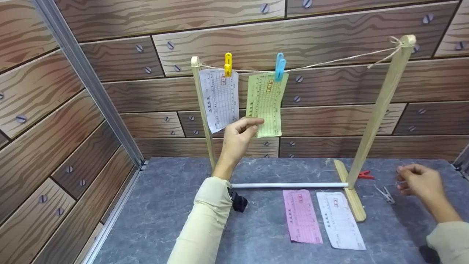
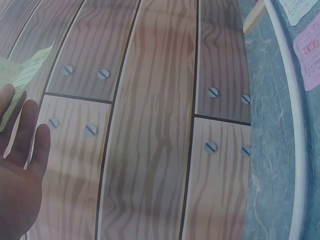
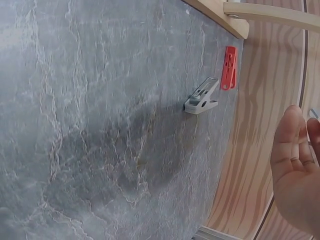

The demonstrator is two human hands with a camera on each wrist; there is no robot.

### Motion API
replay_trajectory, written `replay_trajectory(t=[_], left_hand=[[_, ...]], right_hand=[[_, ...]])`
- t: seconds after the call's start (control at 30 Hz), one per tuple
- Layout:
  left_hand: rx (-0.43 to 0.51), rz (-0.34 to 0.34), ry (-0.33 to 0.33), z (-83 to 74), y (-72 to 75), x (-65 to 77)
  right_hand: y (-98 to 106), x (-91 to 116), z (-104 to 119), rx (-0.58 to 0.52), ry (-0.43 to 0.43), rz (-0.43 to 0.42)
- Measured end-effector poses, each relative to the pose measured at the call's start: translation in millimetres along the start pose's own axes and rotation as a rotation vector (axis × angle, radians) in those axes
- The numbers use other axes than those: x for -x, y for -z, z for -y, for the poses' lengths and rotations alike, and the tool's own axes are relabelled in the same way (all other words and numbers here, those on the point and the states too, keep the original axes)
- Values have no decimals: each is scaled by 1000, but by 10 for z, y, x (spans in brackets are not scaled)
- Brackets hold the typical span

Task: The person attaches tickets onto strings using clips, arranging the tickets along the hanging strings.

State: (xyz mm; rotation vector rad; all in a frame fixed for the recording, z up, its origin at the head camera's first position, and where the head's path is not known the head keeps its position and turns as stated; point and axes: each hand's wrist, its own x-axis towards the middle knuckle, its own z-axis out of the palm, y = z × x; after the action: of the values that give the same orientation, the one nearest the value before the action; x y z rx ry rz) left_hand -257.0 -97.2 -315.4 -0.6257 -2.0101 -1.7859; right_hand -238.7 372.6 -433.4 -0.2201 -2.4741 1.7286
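A yellow-green printed slip (image 1: pixel 269 106) hangs from a string, held by a blue clothespin (image 1: pixel 280 68). My left hand (image 1: pixel 238 137) is at its lower left part, fingers loosely bent; whether they touch the paper is hard to tell. In the left wrist view the slip (image 2: pixel 30 72) shows beside the fingers. To its left, a white slip (image 1: pixel 221 99) hangs under a yellow clothespin (image 1: pixel 228 65). Over the right side of the table, my right hand (image 1: pixel 425 183) is raised with relaxed fingers and holds nothing. Nearest to it lie a grey clothespin (image 3: pixel 201 96) and a red clothespin (image 3: pixel 229 68).
The string (image 1: pixel 340 59) runs between two wooden posts, the right post (image 1: pixel 381 110) leaning outward. A white rod (image 1: pixel 289 185) joins them low down. A pink slip (image 1: pixel 302 216) and another white slip (image 1: pixel 340 220) lie on the grey table (image 1: pixel 157 220) before the right post's foot (image 1: pixel 355 205).
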Motion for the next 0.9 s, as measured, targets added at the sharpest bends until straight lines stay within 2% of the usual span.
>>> replay_trajectory(t=[0.17,0.37,0.5,0.57,0.67,0.73,0.77,0.9], left_hand=[[14,19,34,65,-20,45],[91,16,75,220,-107,174],[136,-15,85,415,-203,316],[150,-36,101,525,-271,407],[160,-57,176,710,-412,572],[133,-52,256,827,-527,705],[90,-41,292,885,-585,776],[-204,31,405,1100,-805,1064]], right_hand=[[-23,-20,-104,208,12,34],[-76,-32,-254,414,56,58],[-119,-44,-353,442,65,81],[-146,-58,-402,412,19,133],[-179,-88,-480,373,-62,215],[-203,-111,-538,363,-91,244],[-212,-122,-564,369,-98,250],[-242,-146,-673,425,-77,233]])
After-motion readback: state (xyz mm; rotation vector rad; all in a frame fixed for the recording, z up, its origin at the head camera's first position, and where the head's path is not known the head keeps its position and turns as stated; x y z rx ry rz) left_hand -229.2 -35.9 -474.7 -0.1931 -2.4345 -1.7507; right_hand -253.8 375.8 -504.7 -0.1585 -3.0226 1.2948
